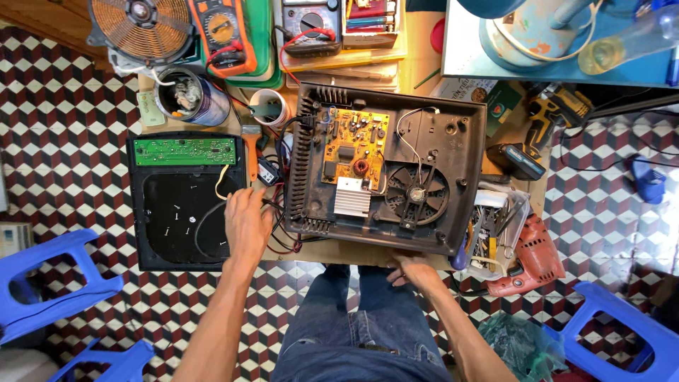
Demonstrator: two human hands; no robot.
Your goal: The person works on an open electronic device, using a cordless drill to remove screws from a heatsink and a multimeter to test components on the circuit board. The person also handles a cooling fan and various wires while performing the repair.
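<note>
Denim-clad knees [368, 318] are sitting lowest; I'm gripping the opened black cooker base [460, 141] at its near edge with my right hand [414, 269], while my left hand [247, 223] is resting open-fingered, holding nothing, on the glass top panel [170, 240] beside it.

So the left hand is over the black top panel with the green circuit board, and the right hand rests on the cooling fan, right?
Not quite. The head view shows the right hand at the near edge of the open black housing, not on the cooling fan. The left hand is over the black top panel with the green circuit board.
</note>
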